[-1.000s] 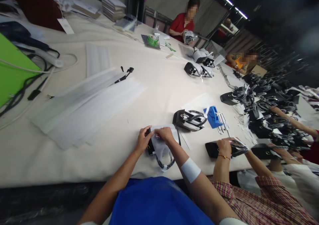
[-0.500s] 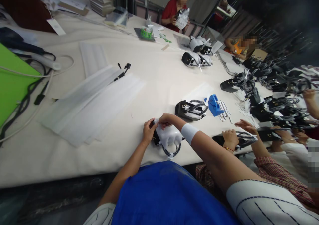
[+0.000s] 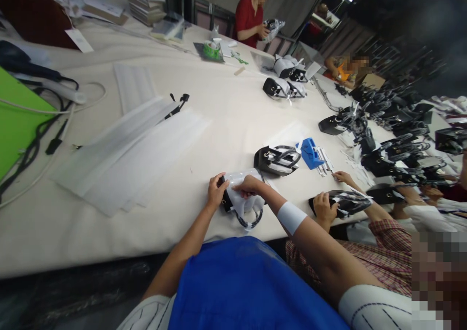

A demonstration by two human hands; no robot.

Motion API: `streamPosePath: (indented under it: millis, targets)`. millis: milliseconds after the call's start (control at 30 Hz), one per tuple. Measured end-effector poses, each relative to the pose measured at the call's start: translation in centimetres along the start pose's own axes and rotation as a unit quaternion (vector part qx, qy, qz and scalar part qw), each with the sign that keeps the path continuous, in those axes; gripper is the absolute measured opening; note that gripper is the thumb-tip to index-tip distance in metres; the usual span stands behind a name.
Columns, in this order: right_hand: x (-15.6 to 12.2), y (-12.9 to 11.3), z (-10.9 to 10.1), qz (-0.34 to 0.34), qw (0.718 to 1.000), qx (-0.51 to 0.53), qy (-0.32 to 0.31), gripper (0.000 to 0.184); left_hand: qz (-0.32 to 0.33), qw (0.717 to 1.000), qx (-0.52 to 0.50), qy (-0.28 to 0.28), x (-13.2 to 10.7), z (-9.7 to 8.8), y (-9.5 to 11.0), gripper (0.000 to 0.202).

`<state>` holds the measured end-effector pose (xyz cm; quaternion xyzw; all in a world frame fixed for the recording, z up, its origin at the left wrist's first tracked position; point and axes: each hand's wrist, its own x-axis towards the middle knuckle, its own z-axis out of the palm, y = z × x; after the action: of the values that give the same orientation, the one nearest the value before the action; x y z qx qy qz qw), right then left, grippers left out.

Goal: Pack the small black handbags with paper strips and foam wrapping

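A small black handbag wrapped in a white sheet (image 3: 243, 204) lies on the table in front of me, its dark handle (image 3: 251, 221) looped toward my body. My left hand (image 3: 217, 192) grips the bag's left end, thumb and fingers around the black edge. Over the top of the wrapping, my right hand (image 3: 249, 186) is closed with curled fingers that touch the sheet; what they pinch, if anything, is hidden. Just beyond stands another black handbag (image 3: 277, 160) with wrapped handles. A blue tape dispenser (image 3: 311, 154) is to its right, beside several thin white strips.
White foam sheets (image 3: 134, 159) lie spread on the left, with a black strap on them. Cables and a green board (image 3: 22, 120) are at the far left. At right, a co-worker's hand (image 3: 324, 208) holds a black bag. Many bags crowd the right side.
My right hand has slid slightly right along the wrapping from near my left hand, which keeps its hold. The co-worker's far hand at right has moved toward the white strips.
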<state>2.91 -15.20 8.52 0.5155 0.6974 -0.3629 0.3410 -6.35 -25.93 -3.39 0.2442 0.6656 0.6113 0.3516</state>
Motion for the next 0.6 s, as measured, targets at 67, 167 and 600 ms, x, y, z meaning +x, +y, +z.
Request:
streamPosePath:
  millis: [67, 167, 600]
  targets:
    - [0.0, 0.3, 0.4, -0.020, 1.000, -0.022, -0.006, 0.049, -0.001, 1.000, -0.002, -0.001, 0.0, 0.0, 0.0, 0.040]
    - [-0.2, 0.4, 0.4, -0.024, 0.999, -0.046, 0.016, 0.050, -0.005, 1.000, -0.004, -0.006, -0.2, -0.1, 0.2, 0.041]
    - [-5.4, 3.7, 6.4, -0.323, 0.860, -0.132, 0.372, 0.029, -0.033, 0.998, -0.044, -0.021, -0.1, -0.1, 0.9, 0.051]
